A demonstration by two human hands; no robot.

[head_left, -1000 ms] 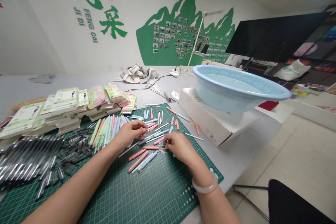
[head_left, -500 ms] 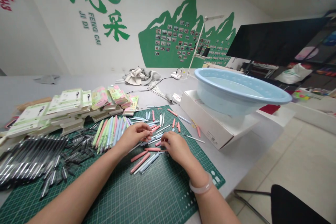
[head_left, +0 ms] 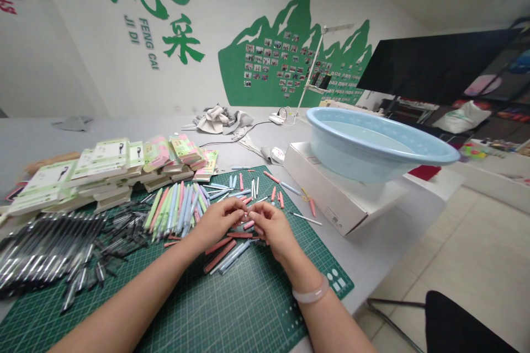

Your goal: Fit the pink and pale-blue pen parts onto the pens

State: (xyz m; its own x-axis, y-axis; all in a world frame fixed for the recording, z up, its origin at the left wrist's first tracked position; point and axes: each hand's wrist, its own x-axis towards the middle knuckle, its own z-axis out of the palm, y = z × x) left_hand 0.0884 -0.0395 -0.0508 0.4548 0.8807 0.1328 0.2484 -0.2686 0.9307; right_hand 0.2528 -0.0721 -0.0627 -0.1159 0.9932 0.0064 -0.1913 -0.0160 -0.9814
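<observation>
My left hand and my right hand meet fingertip to fingertip over the green cutting mat. Both are closed in a pinch; a small piece seems to be between them, too hidden to name. Just below the fingers lie a dark pink pen barrel and a light blue barrel. Pink, blue and white pen parts are scattered behind and around the hands. Left of my left hand, a row of pastel pens lies side by side.
Many black pens and loose black caps cover the mat's left. Stacked small boxes stand behind them. At right, a blue basin rests on a white carton. A grey cloth lies farther back.
My right hand has moved up and left, and its fingertips now meet those of my left hand. Small red pieces now show beside my left wrist.
</observation>
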